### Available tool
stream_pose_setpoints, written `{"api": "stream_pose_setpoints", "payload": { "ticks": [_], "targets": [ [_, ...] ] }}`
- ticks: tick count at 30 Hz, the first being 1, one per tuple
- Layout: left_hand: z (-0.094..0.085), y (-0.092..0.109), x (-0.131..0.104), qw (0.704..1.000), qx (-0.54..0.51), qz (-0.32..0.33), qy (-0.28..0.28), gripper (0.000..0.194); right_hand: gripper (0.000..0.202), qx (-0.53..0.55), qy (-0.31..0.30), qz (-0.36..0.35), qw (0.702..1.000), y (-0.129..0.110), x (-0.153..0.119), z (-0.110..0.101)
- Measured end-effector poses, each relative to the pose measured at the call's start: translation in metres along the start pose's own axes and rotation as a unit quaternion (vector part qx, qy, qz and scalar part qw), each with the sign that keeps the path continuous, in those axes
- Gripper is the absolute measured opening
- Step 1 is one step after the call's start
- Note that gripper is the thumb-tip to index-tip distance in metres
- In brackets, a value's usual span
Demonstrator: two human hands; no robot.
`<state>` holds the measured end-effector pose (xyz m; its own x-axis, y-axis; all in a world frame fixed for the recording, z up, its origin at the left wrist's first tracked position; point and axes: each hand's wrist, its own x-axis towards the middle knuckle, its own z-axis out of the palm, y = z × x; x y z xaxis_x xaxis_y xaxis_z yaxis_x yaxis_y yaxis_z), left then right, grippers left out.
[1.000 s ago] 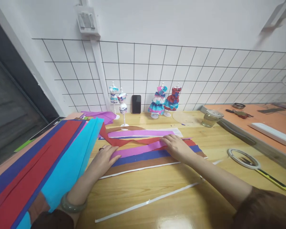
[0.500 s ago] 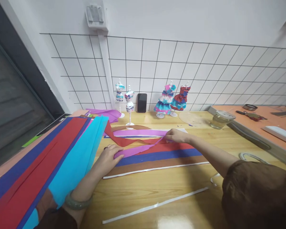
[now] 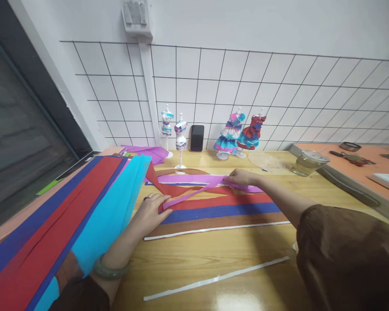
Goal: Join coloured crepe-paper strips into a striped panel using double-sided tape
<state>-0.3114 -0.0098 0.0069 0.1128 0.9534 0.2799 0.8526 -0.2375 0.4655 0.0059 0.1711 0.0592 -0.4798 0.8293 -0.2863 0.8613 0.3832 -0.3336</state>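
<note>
My right hand (image 3: pixel 243 178) pinches a purple crepe paper strip (image 3: pixel 210 185) near its middle. One part of this strip slants down to the left, narrow and partly twisted. Its left end lies between the thumb and fingers of my left hand (image 3: pixel 154 211), which rests low on the table. Beneath the strip a flat red strip (image 3: pixel 214 201), a blue strip (image 3: pixel 220 211) and a brown strip (image 3: pixel 217 223) lie side by side, with a white strip (image 3: pixel 207 231) along the near edge. Behind my hands a loose red strip (image 3: pixel 168 188) curves across the table.
Long red paper (image 3: pixel 81 194) and turquoise paper (image 3: pixel 116 211) drape at left. At the back stand white mini dress forms (image 3: pixel 180 138), a phone (image 3: pixel 197 138) and forms in a pink-turquoise dress (image 3: pixel 230 138) and a red dress (image 3: pixel 254 129). A glass container (image 3: pixel 306 164) stands right.
The purple strip by my left hand was broad and flat; now it is narrow and lifted slightly. More purple shows to the right of my right hand. The view has shifted slightly.
</note>
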Motion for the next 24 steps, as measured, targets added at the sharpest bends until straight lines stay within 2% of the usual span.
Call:
{"api": "stream_pose_setpoints", "payload": {
  "ticks": [3,7,10,11,12,14,16,21,24],
  "targets": [
    [0.0,-0.005,0.002,1.0,0.007,-0.009,0.015,0.023,0.051,-0.029,0.05,-0.003,0.998,0.005,0.004,0.001],
    [-0.001,-0.008,0.004,0.998,0.008,-0.052,0.027,0.024,0.045,-0.061,0.164,-0.025,0.984,0.0,-0.007,0.005],
    [-0.003,-0.007,0.005,0.992,-0.041,-0.111,0.034,0.025,0.039,-0.099,0.281,-0.121,0.947,-0.013,-0.036,0.019],
    [-0.003,-0.007,0.005,0.989,-0.059,-0.132,0.039,0.026,0.035,-0.104,0.297,-0.158,0.936,-0.018,-0.048,0.026],
    [-0.003,-0.007,0.004,0.985,-0.072,-0.148,0.044,0.026,0.032,-0.107,0.293,-0.186,0.932,-0.022,-0.062,0.033],
    [-0.002,-0.01,0.004,0.98,-0.081,-0.171,0.06,0.026,0.029,-0.132,0.241,-0.236,0.932,-0.026,-0.088,0.049],
    [-0.001,-0.014,0.005,0.977,-0.076,-0.186,0.079,0.029,0.028,-0.176,0.211,-0.25,0.928,-0.021,-0.109,0.064],
    [0.0,-0.018,0.005,0.973,-0.074,-0.196,0.099,0.054,0.028,-0.241,0.235,-0.151,0.929,0.011,-0.131,0.083],
    [-0.009,-0.014,0.002,0.973,-0.065,-0.202,0.092,0.061,0.029,-0.233,0.251,-0.132,0.93,0.016,-0.134,0.085]
  ]
}}
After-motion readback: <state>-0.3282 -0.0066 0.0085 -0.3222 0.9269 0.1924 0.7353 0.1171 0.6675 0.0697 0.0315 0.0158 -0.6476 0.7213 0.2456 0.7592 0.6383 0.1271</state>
